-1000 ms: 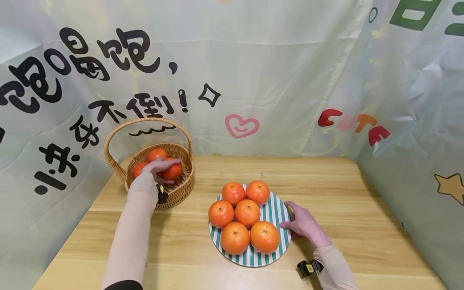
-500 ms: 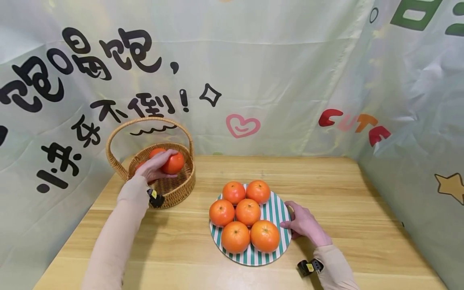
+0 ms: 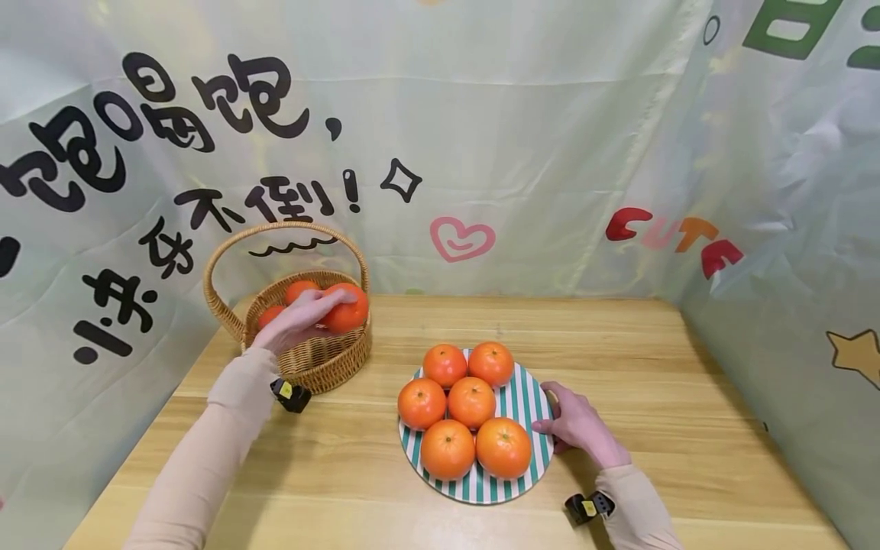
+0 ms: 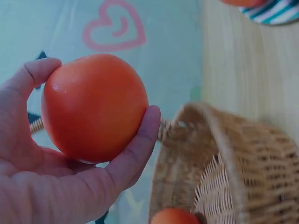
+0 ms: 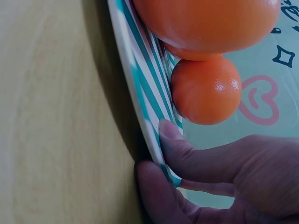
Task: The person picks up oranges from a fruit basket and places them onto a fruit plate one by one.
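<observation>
Table (image 3: pixel 619 367), wooden, one. Wicker basket (image 3: pixel 340 373), handled, one; I see two fruits (image 3: pixel 300 290) inside. Plate (image 3: pixel 517 399), striped, one, right of the basket; my head feed shows six orange fruits (image 3: pixel 504 448) on it. Right hand (image 3: pixel 580 424), thumb and fingers pinching the plate's right rim. Left hand (image 3: pixel 294 318), half closed round one held fruit (image 3: pixel 352 313), raised over the basket's right side.

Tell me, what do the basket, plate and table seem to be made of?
Basket: matte wicker, perhaps rattan; interlaced tan strands show.
Plate: smooth, perhaps melamine or ceramic; the thin rim leaves it open.
Table: wood or laminate, satin; grain and soft sheen show.
</observation>
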Available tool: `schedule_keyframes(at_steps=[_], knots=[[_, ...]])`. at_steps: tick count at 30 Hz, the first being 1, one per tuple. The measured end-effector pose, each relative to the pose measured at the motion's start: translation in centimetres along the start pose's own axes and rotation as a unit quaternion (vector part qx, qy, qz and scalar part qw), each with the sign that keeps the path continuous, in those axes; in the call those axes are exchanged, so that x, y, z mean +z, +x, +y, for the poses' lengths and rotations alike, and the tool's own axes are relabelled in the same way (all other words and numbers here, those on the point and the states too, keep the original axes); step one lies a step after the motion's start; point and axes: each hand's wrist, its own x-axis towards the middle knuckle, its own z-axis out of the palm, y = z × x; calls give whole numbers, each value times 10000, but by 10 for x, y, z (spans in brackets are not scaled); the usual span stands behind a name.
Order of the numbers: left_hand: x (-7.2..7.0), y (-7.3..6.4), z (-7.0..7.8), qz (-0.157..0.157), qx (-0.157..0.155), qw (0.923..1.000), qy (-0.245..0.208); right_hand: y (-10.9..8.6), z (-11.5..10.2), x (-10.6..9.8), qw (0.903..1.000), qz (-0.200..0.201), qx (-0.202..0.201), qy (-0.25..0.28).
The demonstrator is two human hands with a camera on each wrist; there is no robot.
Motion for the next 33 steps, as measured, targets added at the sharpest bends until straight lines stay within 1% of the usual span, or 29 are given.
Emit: schedule_keyframes(at_steps=[4, 7, 13, 15, 18, 22, 24, 26, 29, 32, 33], knots=[[12, -1, 6, 107, -4, 9996, 275, -1, 0, 0, 10000, -2, 21, 14], [22, -2, 9, 158, 63, 9983, 565, -1, -1, 0, 10000, 9, 25, 19], [40, -5, 16, 106, 427, 9944, 959, -1, -2, 0, 10000, 11, 26, 12], [47, -6, 19, 49, 570, 9932, 1014, -1, -2, 0, 10000, 11, 26, 7], [56, -6, 21, -123, 723, 9929, 937, -1, -1, 0, 10000, 8, 24, -14], [68, -5, 25, -433, 890, 9925, 718, -1, 0, 0, 10000, 7, 3, -41], [75, -5, 27, -507, 963, 9911, 767, -1, 0, 0, 10000, -3, -12, -24], [83, -4, 29, -578, 973, 9902, 816, -1, 0, 0, 10000, -11, -26, -15], [93, -4, 31, -584, 1062, 9859, 1150, -1, 0, 0, 10000, -24, -40, -3], [103, -5, 33, -457, 1345, 9745, 1739, -1, 0, 0, 10000, -19, -35, -4], [106, -6, 34, -409, 1467, 9689, 1950, -1, 0, 0, 10000, -20, -31, -9]])
